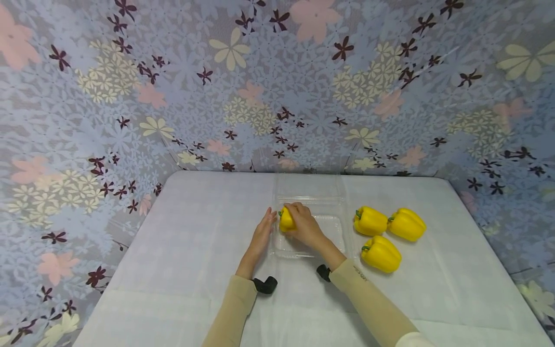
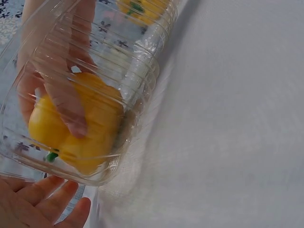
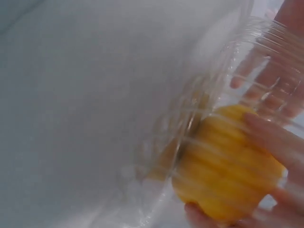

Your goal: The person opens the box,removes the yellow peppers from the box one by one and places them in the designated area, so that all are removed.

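Note:
My right hand (image 1: 305,225) grips a yellow bell pepper (image 1: 286,220) inside a clear plastic container (image 1: 334,236), at its left end. Through the ribbed wall in the left wrist view, the pepper (image 2: 95,123) shows its green stem, with fingers and thumb around it. The right wrist view shows the same pepper (image 3: 228,166) blurred behind the plastic. My left hand (image 1: 261,232) is by the container's left side, fingers extended, holding nothing. In the left wrist view the fingers of the left hand (image 2: 42,199) are spread beside the container's end.
Three more yellow bell peppers lie right of the container: one nearer (image 1: 381,254), one behind it (image 1: 370,221) and one farther right (image 1: 406,224). The container's clear lid (image 1: 309,185) stands open at the back. A white cloth covers the table (image 1: 195,217); floral fabric (image 1: 260,96) hangs behind.

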Action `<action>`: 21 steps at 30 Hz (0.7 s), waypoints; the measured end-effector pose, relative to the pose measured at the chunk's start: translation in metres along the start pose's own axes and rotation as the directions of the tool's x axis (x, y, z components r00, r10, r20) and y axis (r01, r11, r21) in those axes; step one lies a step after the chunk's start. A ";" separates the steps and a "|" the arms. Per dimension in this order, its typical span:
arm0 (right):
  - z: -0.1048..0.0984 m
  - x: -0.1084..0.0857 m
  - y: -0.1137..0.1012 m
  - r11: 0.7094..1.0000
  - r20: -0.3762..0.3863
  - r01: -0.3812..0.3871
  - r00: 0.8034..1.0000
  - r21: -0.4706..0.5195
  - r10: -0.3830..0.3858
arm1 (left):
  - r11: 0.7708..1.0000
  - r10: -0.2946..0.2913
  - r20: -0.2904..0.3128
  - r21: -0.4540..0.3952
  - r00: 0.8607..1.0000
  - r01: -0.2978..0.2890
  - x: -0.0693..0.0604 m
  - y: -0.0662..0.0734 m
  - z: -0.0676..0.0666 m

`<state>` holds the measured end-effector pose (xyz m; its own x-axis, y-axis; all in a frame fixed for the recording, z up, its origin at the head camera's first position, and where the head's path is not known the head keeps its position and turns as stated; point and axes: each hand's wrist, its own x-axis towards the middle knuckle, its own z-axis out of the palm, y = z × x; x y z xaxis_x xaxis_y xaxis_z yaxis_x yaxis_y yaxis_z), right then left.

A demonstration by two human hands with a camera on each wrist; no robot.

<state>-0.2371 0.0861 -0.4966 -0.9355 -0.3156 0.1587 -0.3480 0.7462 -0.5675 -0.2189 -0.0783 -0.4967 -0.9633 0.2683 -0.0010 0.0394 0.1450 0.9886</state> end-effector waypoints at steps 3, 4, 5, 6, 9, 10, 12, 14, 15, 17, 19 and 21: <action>-0.002 0.001 0.003 0.999 0.007 -0.032 0.999 0.013 0.032 | 1.000 -0.012 0.002 0.002 1.000 0.012 -0.004 0.010 0.002; -0.003 0.001 0.005 0.999 0.006 -0.040 0.999 0.018 0.040 | 1.000 -0.019 0.002 0.001 1.000 0.019 -0.005 0.012 0.003; -0.003 0.001 0.006 0.999 0.006 -0.047 0.999 0.025 0.047 | 1.000 -0.021 0.001 0.006 1.000 0.021 -0.005 0.013 0.004; -0.004 0.001 0.007 0.998 0.005 -0.050 0.999 0.033 0.050 | 1.000 -0.021 -0.002 0.012 1.000 0.021 -0.005 0.014 0.006; -0.007 0.001 0.012 0.997 0.000 -0.048 0.999 0.055 0.048 | 1.000 -0.024 -0.010 0.012 1.000 0.024 -0.005 0.016 0.009; -0.008 0.000 0.013 0.997 0.003 -0.047 0.999 0.060 0.047 | 1.000 -0.026 -0.012 0.011 1.000 0.026 -0.005 0.016 0.010; -0.010 -0.001 0.015 0.996 0.004 -0.047 0.999 0.073 0.047 | 0.999 -0.027 -0.015 0.017 1.000 0.027 -0.005 0.017 0.012; -0.013 -0.002 0.017 0.996 -0.001 -0.046 0.999 0.082 0.046 | 0.999 -0.033 -0.015 0.009 0.999 0.033 -0.004 0.017 0.014; -0.015 -0.003 0.018 0.995 -0.002 -0.046 0.999 0.089 0.047 | 0.999 -0.039 -0.015 0.005 0.999 0.039 -0.004 0.017 0.015; -0.021 -0.005 0.019 0.993 -0.006 -0.048 0.999 0.103 0.049 | 0.999 -0.045 -0.016 -0.011 0.999 0.044 -0.003 0.017 0.017; -0.030 -0.007 0.019 0.991 -0.007 -0.047 0.999 0.125 0.049 | 0.998 -0.049 -0.020 -0.033 0.999 0.048 -0.001 0.017 0.019; -0.040 -0.010 0.020 0.988 -0.013 -0.041 0.999 0.148 0.044 | 0.997 -0.051 -0.027 -0.052 0.998 0.050 0.003 0.014 0.021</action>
<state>-0.2372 0.1276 -0.4770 -0.9506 -0.2747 0.1444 -0.2962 0.6639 -0.6867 -0.2153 -0.0559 -0.4861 -0.9710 0.2343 -0.0476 -0.0226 0.1080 0.9939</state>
